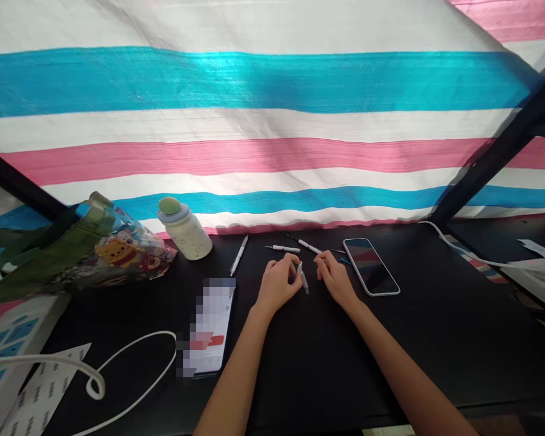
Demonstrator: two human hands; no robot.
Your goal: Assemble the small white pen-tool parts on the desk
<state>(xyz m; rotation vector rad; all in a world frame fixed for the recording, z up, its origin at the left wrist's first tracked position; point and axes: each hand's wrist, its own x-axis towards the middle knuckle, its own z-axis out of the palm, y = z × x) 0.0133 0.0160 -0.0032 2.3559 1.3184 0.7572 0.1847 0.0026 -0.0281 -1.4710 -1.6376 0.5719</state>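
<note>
My left hand [281, 280] has its thumb and fingers closed on a small white pen part [304, 278] that slants over the black table. Just to the right, my right hand [333, 277] has its fingers curled; whatever they hold, if anything, is too small to make out. Beyond the hands lie a white pen piece [285, 249] and another white pen piece [309, 246] with a thin dark tip. A thin dark piece and a blue piece [346, 261] show beside my right hand. Farther left, a whole white pen [239, 255] lies slanted.
A phone [371, 266] lies right of my hands, and a lit phone [213, 330] lies left. A pale bottle [188, 233] and a cartoon-print bag [118, 251] stand at the back left. White cables [136, 402], a power strip [20, 339] and a striped curtain [272, 79] surround the table [318, 375].
</note>
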